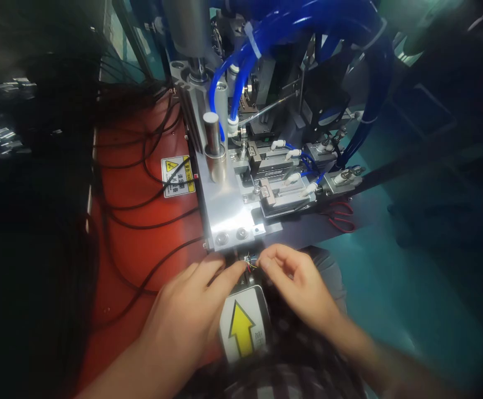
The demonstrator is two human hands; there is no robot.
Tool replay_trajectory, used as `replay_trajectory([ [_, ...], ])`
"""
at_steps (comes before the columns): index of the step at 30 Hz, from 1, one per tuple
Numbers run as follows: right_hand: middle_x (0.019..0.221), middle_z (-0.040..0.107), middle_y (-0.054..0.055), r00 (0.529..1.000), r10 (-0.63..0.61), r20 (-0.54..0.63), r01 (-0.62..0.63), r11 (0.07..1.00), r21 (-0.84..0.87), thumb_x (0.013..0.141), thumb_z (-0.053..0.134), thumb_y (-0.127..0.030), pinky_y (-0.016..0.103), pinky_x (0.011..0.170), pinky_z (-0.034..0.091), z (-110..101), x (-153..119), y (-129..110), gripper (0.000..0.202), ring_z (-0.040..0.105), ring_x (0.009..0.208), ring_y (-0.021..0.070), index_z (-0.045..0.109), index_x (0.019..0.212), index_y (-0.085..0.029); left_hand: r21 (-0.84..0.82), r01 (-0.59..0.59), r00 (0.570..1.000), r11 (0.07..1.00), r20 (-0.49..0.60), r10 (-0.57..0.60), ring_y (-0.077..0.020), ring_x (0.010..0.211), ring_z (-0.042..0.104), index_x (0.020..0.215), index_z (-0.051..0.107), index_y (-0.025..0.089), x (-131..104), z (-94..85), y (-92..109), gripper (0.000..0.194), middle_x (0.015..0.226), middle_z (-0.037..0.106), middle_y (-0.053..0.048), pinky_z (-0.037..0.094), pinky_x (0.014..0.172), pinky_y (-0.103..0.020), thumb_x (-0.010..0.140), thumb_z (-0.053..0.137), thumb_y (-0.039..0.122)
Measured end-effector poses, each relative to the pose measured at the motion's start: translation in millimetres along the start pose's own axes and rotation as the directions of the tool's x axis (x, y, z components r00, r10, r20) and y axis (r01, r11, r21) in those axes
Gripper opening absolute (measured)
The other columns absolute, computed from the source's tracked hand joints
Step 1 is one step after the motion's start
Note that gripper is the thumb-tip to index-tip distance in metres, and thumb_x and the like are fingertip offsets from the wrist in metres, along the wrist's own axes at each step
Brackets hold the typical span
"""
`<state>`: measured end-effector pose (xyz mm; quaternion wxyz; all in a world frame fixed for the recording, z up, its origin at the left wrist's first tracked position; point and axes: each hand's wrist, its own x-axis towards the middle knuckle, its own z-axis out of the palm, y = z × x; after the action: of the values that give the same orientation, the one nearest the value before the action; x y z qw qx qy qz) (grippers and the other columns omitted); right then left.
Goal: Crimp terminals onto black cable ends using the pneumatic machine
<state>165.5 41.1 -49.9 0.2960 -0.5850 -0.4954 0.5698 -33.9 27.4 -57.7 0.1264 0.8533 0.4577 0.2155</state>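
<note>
Thin coloured wires point(251, 264), among them yellow and red ones, show between my hands just below the front end of a silver metal block point(230, 213). My right hand point(291, 271) pinches the wires between thumb and fingertips. On the other side, my left hand point(198, 288) reaches under the block's edge, its thumb near the wires; its fingertips are partly hidden, so what they hold is unclear. Under the hands lies a white label with a yellow arrow point(240, 327).
Behind the hands stands a machine with white pneumatic fittings point(293, 178) and thick blue tubes point(374, 66). Black cables point(150, 226) cross the red base plate point(121, 244) on the left, beside a warning label point(178, 176). Red-handled scissors point(342, 216) lie at the right.
</note>
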Motion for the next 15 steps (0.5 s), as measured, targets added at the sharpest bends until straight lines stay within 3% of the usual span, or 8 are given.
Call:
replay_trajectory([
  [5,0.053,0.036,-0.008,0.999,0.016,-0.046,-0.017,1.0,-0.014,0.084,0.06,-0.029,0.023,0.045,0.028,6.5,-5.4,-2.0,0.015,0.034,0.049,0.009,0.06,0.075,-0.016,-0.009,-0.007,1.0,1.0,0.0,0.007,-0.0194,0.074,0.059,0.12,0.056,0.021,2.6,-0.2,0.8,0.033,0.089,0.061,-0.005,0.048,0.061,-0.029,0.091,0.043,0.015],
  [9,0.053,0.037,-0.008,0.986,-0.123,-0.113,0.106,0.984,-0.142,0.082,0.059,-0.021,0.023,0.048,0.031,8.6,-3.4,-5.0,0.011,0.036,0.049,0.009,0.059,0.072,-0.017,-0.004,-0.009,1.0,1.0,-0.019,0.009,-0.0192,0.073,0.059,0.12,0.056,0.021,3.0,-0.5,0.5,0.033,0.09,0.06,-0.005,0.048,0.06,-0.029,0.091,0.042,0.014],
  [15,0.053,0.034,-0.008,0.989,-0.127,-0.069,0.118,0.985,-0.127,0.082,0.057,-0.019,0.023,0.047,0.031,3.8,3.0,-7.6,0.012,0.034,0.049,0.0092,0.056,0.07,-0.018,-0.009,0.0,1.0,1.0,0.002,0.0,-0.0194,0.076,0.059,0.121,0.057,0.021,0.1,0.4,-0.9,0.036,0.093,0.061,-0.005,0.049,0.063,-0.029,0.089,0.044,0.012],
])
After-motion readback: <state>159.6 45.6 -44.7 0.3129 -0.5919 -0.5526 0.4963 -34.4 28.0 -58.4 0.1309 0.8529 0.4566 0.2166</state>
